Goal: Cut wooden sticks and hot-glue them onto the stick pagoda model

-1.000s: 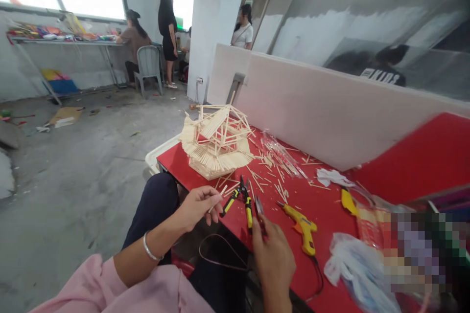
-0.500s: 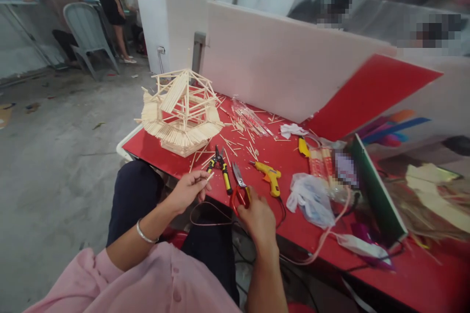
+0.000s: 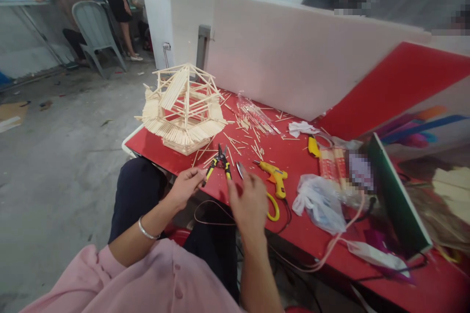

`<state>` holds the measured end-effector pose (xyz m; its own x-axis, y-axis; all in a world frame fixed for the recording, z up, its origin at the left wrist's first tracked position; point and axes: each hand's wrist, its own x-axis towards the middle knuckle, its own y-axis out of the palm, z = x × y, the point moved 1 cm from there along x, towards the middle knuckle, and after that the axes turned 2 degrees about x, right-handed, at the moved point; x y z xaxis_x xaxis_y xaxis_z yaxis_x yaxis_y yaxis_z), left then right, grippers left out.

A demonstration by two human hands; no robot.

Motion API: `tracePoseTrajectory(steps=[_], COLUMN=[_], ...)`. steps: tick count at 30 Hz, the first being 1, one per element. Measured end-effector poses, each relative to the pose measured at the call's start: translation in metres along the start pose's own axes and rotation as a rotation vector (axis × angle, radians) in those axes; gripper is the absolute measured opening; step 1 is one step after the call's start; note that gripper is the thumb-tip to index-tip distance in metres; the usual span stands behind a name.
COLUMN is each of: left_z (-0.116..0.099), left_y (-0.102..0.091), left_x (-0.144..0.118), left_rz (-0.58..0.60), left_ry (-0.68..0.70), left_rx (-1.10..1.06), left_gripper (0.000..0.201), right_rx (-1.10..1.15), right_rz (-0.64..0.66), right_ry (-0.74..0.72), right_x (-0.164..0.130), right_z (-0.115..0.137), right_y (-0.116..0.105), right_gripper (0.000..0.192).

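My left hand [image 3: 188, 187] is pinched closed beside one handle of the yellow-and-black pliers [image 3: 211, 170]. A short wooden stick was between these fingertips a moment ago; it barely shows now. My right hand [image 3: 250, 201], slightly blurred, is open, fingers apart, with its thumb side at the pliers' other handle; contact is unclear. Beneath it lie the scissors [image 3: 240, 170], only their blades showing. A yellow ring [image 3: 272, 207] peeks out right of that hand. The pavilion-like model of wooden sticks [image 3: 185, 117] stands at the table's left end. A yellow glue gun [image 3: 275, 177] lies to the right.
Loose sticks [image 3: 235, 144] and a plastic packet [image 3: 255, 115] are strewn over the red table [image 3: 290, 154]. Farther right are a crumpled plastic bag [image 3: 319, 203], cables and a green board [image 3: 400, 195]. A white panel [image 3: 286, 54] stands behind. People are near a chair [image 3: 97, 29].
My right hand has let go of the scissors and moved left to the pliers. My left hand has moved slightly right, still pinched. The head view has shifted slightly.
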<state>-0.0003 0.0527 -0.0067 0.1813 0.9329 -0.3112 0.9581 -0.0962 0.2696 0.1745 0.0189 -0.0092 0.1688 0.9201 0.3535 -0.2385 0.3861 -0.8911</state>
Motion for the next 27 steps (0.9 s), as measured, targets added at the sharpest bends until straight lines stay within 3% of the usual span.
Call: tracePoseTrajectory(steps=[2, 5, 9, 12, 17, 20, 25, 27], left_z=[-0.001, -0.003, 0.001, 0.007, 0.008, 0.004, 0.001, 0.002], left_y=[-0.002, -0.009, -0.018, -0.021, -0.022, -0.025, -0.023, -0.019], left_x=[-0.001, -0.005, -0.008, -0.007, -0.006, -0.005, -0.003, 0.0], left_rz=[-0.024, -0.056, -0.077, -0.077, -0.03, -0.054, -0.068, -0.07], left_ry=[0.022, 0.085, 0.102, 0.078, 0.04, 0.045, 0.099, 0.112], left_rx=[-0.026, -0.006, 0.017, -0.012, -0.059, -0.062, 0.012, 0.025], left_gripper=[0.049, 0.046, 0.04, 0.042, 0.047, 0.047, 0.042, 0.039], right_rx=[0.03, -0.01, -0.038, 0.026, 0.611, 0.822, 1.809, 2.005], right_rz=[0.14, 0.289, 0.356, 0.335, 0.288, 0.291, 0.287, 0.318], right_ry=[-0.019, 0.114, 0.192, 0.218, 0.365, 0.417, 0.509, 0.519], right_x=[0.009, 0.018, 0.026, 0.035, 0.045, 0.036, 0.007, -0.001], right_z=[0.027, 0.052, 0.054, 0.045, 0.017, -0.001, -0.004, 0.005], right_y=[0.013, 0.032, 0.042, 0.038, 0.029, 0.023, 0.008, 0.001], right_gripper=[0.069, 0.083, 0.091, 0.091, 0.063, 0.059, 0.064, 0.063])
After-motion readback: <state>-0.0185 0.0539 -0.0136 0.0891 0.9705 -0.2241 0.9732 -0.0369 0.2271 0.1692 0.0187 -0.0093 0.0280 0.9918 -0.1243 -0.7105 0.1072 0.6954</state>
